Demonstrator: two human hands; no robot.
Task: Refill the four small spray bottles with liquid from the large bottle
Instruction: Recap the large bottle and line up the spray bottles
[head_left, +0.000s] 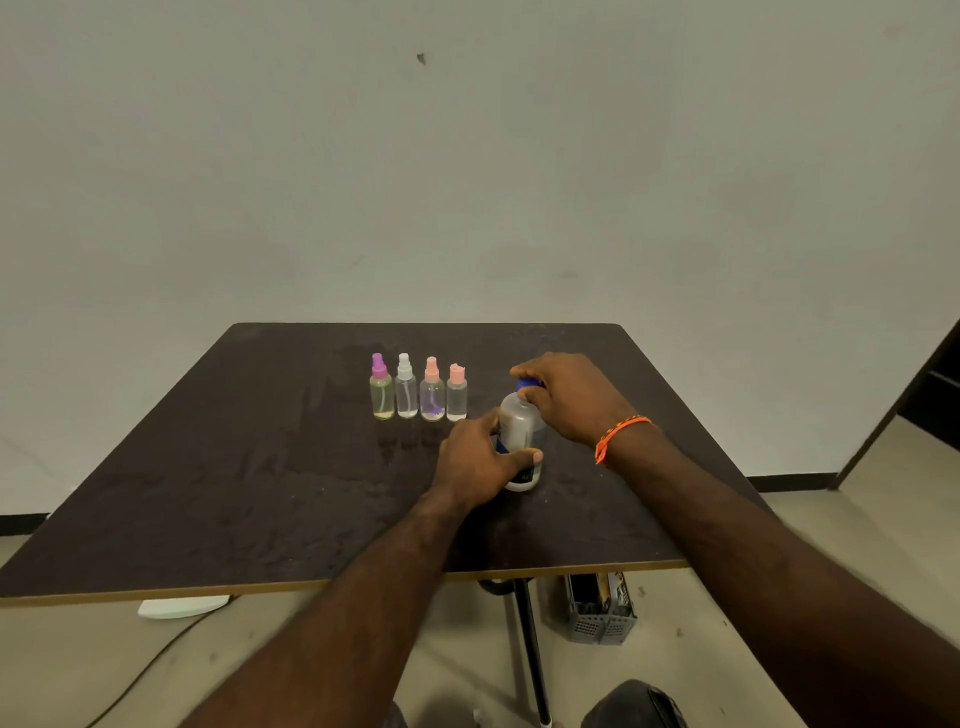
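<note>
The large translucent bottle (521, 423) stands upright on the dark table (260, 467), right of centre. My left hand (475, 460) wraps its lower body. My right hand (569, 397) grips its blue cap (527, 384) from above. To the left, a row of small clear bottles stands capped: one with a purple sprayer (381, 387) and yellowish liquid, one with a white sprayer (405, 387), one with a pink sprayer (432, 389), and one with a pink flip cap (456, 393).
The table's front edge (311, 584) runs across the lower view. Beneath it on the floor stand a grey perforated basket (600, 613), a white object (182, 607) and a cable. A dark doorway (924, 395) is at the right.
</note>
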